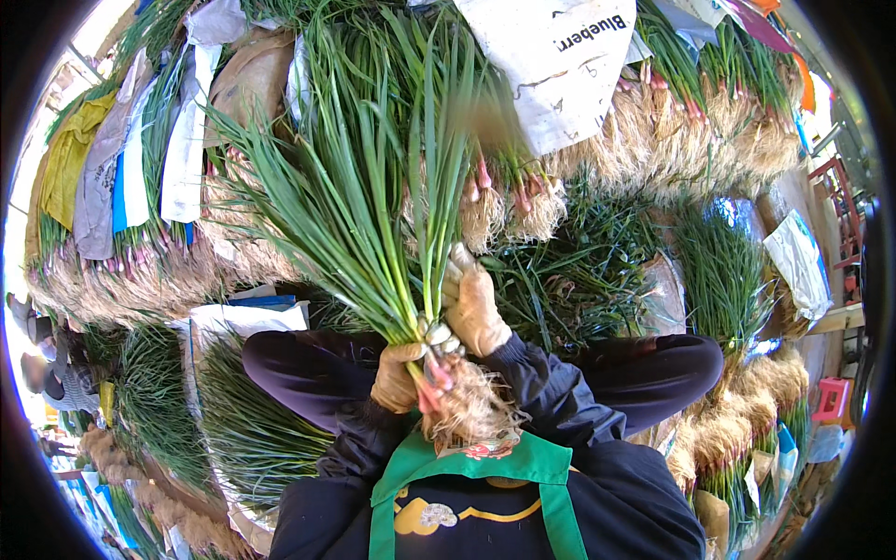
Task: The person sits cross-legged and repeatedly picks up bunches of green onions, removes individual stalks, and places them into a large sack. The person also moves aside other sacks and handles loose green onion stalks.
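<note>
A bunch of green garlic plants (392, 266) stands before my chest, its long leaves fanned away from me and its pink stem bases and pale roots towards my apron. My left hand (399, 378), in a tan work glove, is wrapped around the stems just above the pink bases; its fingertips show on the far side of the bunch. Against the right side of the stalks lies my gloved right hand (476, 301), fingers curled. Whether it grips some of the stalks cannot be told. The hanging roots (469, 406) partly cover the green apron (553, 455).
Loose green leaves (567, 280) lie beyond my right knee. Stacked garlic bundles (140, 280) line the far left, and more (672, 133) the far right, under a white printed sheet (560, 63). A pink stool (831, 399) is at right. Another person (66, 378) sits far left.
</note>
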{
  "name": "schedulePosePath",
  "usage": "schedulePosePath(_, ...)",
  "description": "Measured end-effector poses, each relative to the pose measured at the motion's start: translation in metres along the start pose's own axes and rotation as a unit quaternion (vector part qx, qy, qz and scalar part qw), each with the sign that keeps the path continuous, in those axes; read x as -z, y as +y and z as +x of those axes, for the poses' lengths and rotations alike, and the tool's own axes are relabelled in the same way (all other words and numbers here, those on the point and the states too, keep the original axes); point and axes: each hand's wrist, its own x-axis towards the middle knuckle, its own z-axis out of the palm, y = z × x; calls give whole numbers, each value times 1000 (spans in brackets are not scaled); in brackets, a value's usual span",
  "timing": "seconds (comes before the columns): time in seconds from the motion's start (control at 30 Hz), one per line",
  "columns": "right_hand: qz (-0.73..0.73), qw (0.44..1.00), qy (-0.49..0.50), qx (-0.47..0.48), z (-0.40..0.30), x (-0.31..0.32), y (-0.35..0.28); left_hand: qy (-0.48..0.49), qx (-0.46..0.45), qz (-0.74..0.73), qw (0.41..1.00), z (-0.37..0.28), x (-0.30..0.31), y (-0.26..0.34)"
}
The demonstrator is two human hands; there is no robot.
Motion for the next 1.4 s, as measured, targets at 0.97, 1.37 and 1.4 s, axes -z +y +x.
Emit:
schedulePosePath(0.97, -337, 908, -249, 4, -77, 44, -93, -88, -192, 28, 977, 31, -59, 7)
schedulePosePath(1.37, -168, 970, -126, 126, -155, 150, -112, -147, -197, -118, 962, 42, -54, 25)
schedulePosePath(1.4, -96, 962, -135, 219, -159, 150, -123, -118, -206, -81, 968, 42, -49, 26)
